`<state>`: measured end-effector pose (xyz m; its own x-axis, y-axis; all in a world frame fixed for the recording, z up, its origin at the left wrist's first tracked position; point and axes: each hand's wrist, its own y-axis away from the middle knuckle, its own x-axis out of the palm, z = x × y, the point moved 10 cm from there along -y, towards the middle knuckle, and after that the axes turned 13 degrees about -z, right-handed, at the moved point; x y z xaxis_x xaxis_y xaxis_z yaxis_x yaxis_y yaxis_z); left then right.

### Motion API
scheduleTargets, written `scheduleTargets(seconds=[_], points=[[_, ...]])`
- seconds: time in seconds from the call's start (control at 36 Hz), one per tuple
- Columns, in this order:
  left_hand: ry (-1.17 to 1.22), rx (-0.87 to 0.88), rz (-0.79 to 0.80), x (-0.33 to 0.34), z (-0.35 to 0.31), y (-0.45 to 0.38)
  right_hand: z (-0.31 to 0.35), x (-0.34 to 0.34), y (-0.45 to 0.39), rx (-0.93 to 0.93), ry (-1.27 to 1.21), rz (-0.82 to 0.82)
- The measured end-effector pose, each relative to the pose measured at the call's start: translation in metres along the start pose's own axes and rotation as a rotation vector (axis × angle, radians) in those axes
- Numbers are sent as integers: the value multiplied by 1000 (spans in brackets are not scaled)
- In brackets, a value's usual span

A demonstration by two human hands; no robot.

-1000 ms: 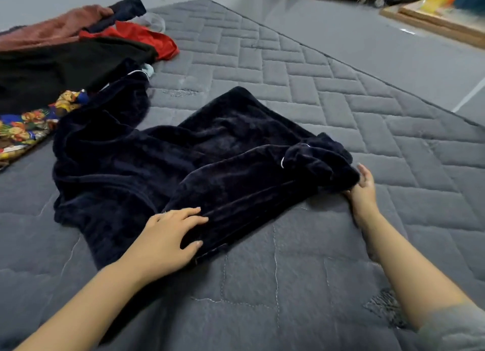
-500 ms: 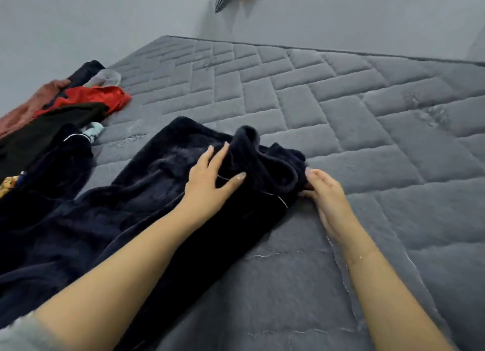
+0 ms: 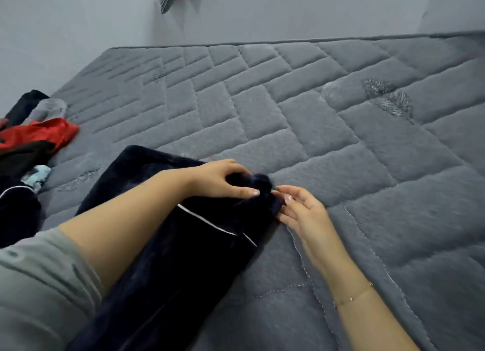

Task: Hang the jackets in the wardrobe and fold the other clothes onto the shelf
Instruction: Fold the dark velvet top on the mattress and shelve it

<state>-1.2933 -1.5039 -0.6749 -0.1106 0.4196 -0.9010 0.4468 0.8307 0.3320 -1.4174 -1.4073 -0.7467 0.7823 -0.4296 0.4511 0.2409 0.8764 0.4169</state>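
We take the grey quilted mattress (image 3: pixel 328 146) as our landmark. On its near left part lies the dark navy plush garment (image 3: pixel 168 251), trimmed with thin white piping, stretching from the bottom edge of the view up toward the middle of the mattress.

Our left hand (image 3: pixel 223 178) sits on the far end of the garment, its fingers curled over a bunched knot of the plush fabric and its thumb pressed against it from the near side, so it grips that end. Our right hand (image 3: pixel 301 211) lies just beside the same end, on the mattress side of it, palm turned up and fingers loosely bent; the fingertips (image 3: pixel 288 199) touch the edge of the fabric, but we cannot tell whether they pinch it or only rest against it. A thin bracelet (image 3: pixel 354 297) circles the right wrist, and a grey sleeve (image 3: pixel 39 285) covers the left upper arm.

At the mattress's left edge lies a pile of other clothes: a red garment (image 3: pixel 39 135) on top, a black one (image 3: pixel 21 156) nearer us, a pale blue piece (image 3: pixel 38 175) beside that, and a second navy piece with white piping (image 3: pixel 15 211) closest to us.
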Motion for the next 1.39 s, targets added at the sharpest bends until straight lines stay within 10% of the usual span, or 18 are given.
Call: scheduleTargets(seconds=[0.39, 0.58, 0.75, 0.86, 1.03, 1.19, 1.39], points=[[747, -14, 216, -25, -8, -1, -6, 18, 6, 51, 43, 142], [360, -104, 226, -28, -11, -6, -9, 29, 18, -77, 332, 256], [223, -123, 290, -18, -17, 7, -16, 37, 23, 99, 58, 330], [-357, 59, 84, -20, -15, 0, -15, 44, 25, 183, -42, 395], [-137, 118, 36, -79, -3, 2, -17, 34, 18, 153, 10, 328], [-442, 44, -28, -61, 44, -17, -15, 32, 15, 131, 30, 286], [-286, -30, -537, -60, 56, 13, -15, 30, 13, 121, 34, 259]])
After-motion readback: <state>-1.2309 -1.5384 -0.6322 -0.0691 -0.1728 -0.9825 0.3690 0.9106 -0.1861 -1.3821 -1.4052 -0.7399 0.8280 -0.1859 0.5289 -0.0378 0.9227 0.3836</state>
